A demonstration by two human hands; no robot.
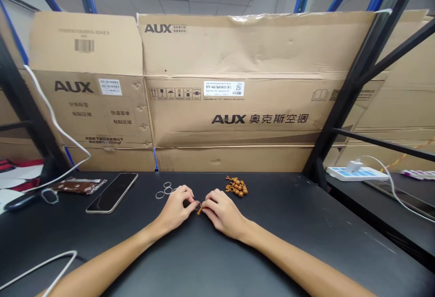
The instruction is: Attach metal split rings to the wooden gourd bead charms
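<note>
Left hand point(178, 204): thumb and index finger pinched together on a thin metal ring point(199, 202), just left of centre in the view.
Right hand point(222, 213): fingertips closed on a small orange-brown piece point(199, 211) at the ring; the fingers hide part of it, so I cannot tell whether it is threaded through.
Held ring: between the two hands, above the black tabletop point(190, 261); taking this spot as the clock's centre, with 12 o'clock away from the person, the rest lies as follows.
Loose rings point(164, 192): at 10 o'clock, a small group just beside the left hand, at least three of them, lying flat and close together.
Wooden beads point(240, 188): at 2 o'clock, a round-beaded bunch with orange-brown cord, near the right hand but apart from it.
Phone point(113, 193): between 9 and 10 o'clock, dark screen up, lying slantwise.
Brown packet point(79, 185): beyond the phone on the same bearing, lying flat.
White cable point(50, 261): at 8 o'clock, looped by the left forearm.
Power strip point(360, 174): between 2 and 3 o'clock, on the neighbouring dark surface, with a white plug point(354, 166) in it.
Cardboard point(258, 134): upright at 12 o'clock, printed "AUX".
</note>
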